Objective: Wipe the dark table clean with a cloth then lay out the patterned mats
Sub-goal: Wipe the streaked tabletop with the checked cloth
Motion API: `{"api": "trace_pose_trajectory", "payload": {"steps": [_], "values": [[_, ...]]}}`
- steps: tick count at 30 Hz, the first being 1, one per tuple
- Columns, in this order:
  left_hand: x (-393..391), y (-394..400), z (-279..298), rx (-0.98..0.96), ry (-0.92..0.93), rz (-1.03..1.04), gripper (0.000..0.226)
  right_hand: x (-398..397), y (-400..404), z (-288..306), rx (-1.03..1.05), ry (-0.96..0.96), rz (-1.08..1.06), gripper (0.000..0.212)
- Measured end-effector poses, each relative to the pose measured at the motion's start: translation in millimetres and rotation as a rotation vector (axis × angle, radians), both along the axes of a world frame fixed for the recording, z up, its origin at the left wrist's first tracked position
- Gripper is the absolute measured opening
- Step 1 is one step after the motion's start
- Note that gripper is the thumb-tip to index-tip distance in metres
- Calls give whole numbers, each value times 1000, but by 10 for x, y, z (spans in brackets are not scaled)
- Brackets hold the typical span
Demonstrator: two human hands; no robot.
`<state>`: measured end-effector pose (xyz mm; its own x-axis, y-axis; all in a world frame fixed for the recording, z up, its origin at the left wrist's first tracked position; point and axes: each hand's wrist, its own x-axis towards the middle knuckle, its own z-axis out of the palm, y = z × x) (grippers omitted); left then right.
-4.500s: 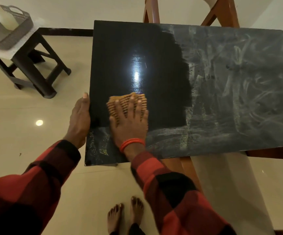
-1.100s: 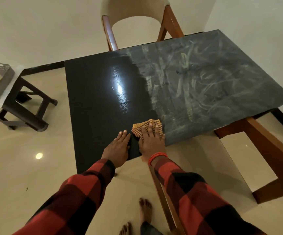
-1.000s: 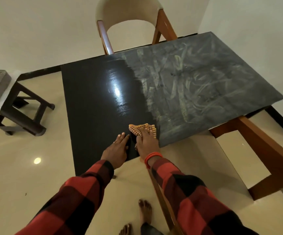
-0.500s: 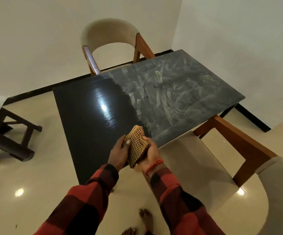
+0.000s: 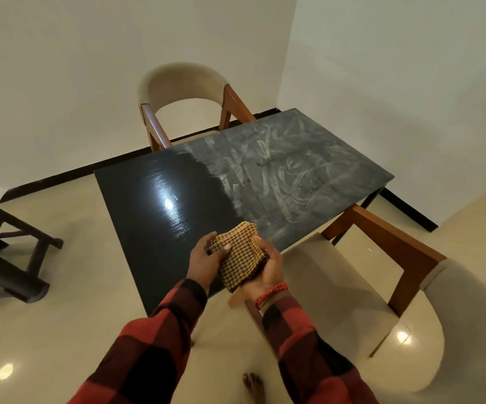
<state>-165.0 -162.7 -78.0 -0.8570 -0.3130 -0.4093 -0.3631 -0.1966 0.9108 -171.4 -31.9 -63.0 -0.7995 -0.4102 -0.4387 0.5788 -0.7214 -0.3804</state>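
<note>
The dark table [image 5: 154,228] has a glossy black left part and a right part smeared with grey-white streaks [image 5: 294,176]. A folded orange-and-brown checked cloth [image 5: 240,256] is lifted off the table, above its near edge. My left hand [image 5: 204,260] pinches the cloth's left side with thumb and fingers. My right hand [image 5: 268,268] cradles it from below and the right, fingers curled round it. No patterned mats are in view.
A chair with a beige back [image 5: 183,91] stands at the table's far side. Another chair with a beige seat [image 5: 338,290] stands at the near right. A dark stool [image 5: 11,258] sits at the left on the glossy cream floor. White walls meet behind the table.
One second ago my right hand pressed the cloth flat on the table with my left hand beside it. Both hands have since lifted the cloth and hold it together. The view has tilted up.
</note>
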Motion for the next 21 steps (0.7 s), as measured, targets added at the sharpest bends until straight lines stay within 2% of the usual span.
{"api": "trace_pose_trajectory", "payload": {"steps": [6, 11, 15, 17, 19, 21], "values": [[-137, 50, 9, -64, -7, -32, 51, -5, 137, 40, 20, -41, -35, 57], [-265, 222, 32, 13, 16, -35, 52, -36, 407, 70, 86, -78, -69, 46], [-309, 437, 153, 169, 27, 74, 65, -120, 675, 233, 281, -76, -20, 30], [-297, 572, 209, 334, -12, 121, 69, -173, 814, 317, 362, -50, -13, 22], [-266, 733, 249, 481, -84, 58, 56, -194, 981, 380, 349, -40, -32, 21], [-220, 900, 271, 513, -143, -17, 42, -185, 1168, 416, 331, -72, -39, 25]]}}
